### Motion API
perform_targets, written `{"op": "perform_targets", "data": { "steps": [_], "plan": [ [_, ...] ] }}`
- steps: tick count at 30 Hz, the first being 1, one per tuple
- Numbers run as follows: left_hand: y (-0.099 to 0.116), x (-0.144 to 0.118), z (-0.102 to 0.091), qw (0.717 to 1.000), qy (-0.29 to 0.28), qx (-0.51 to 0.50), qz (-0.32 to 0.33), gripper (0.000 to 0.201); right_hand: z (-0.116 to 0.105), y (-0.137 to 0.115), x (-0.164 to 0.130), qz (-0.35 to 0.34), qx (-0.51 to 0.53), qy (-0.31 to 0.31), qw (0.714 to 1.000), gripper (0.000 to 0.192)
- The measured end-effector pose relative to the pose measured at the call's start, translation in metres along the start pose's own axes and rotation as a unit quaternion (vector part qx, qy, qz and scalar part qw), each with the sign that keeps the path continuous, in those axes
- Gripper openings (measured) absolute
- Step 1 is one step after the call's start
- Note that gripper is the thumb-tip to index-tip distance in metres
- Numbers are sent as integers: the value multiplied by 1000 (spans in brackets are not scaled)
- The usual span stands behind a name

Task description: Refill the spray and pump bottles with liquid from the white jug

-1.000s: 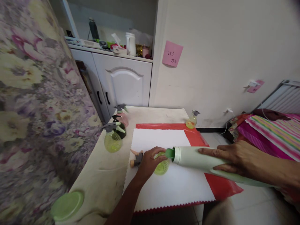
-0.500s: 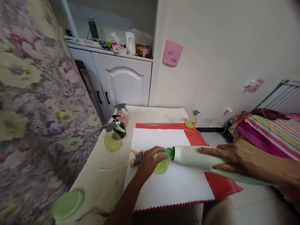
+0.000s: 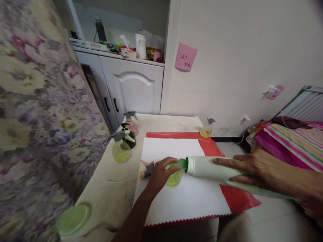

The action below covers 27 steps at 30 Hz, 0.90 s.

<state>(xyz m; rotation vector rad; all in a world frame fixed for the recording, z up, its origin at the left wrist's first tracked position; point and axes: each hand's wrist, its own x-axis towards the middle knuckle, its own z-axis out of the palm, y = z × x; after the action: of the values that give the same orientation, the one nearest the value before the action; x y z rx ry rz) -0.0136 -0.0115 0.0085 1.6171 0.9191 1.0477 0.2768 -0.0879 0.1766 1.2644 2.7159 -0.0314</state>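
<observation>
White sheet (image 3: 191, 205) might get wet;
over it, left hand (image 3: 160, 170) pinches yellow bottle (image 3: 174, 180); right hand (image 3: 253, 167) grips tipped flask (image 3: 205, 167); more tilt could spill.

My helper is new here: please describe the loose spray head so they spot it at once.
On the table lies a white sheet. Near its left edge, just left of the left hand, is a grey and tan spray head. Unlike those topping the bottles farther left, it lies loose, attached to none.
</observation>
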Motion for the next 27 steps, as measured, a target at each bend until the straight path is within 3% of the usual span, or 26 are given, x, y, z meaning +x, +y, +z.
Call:
{"op": "perform_targets", "data": {
  "steps": [27],
  "plan": [
    [-1,1,0,1000,3,10,2,14,-3,-2,1,-18,16,8,1000,54]
  ]
}}
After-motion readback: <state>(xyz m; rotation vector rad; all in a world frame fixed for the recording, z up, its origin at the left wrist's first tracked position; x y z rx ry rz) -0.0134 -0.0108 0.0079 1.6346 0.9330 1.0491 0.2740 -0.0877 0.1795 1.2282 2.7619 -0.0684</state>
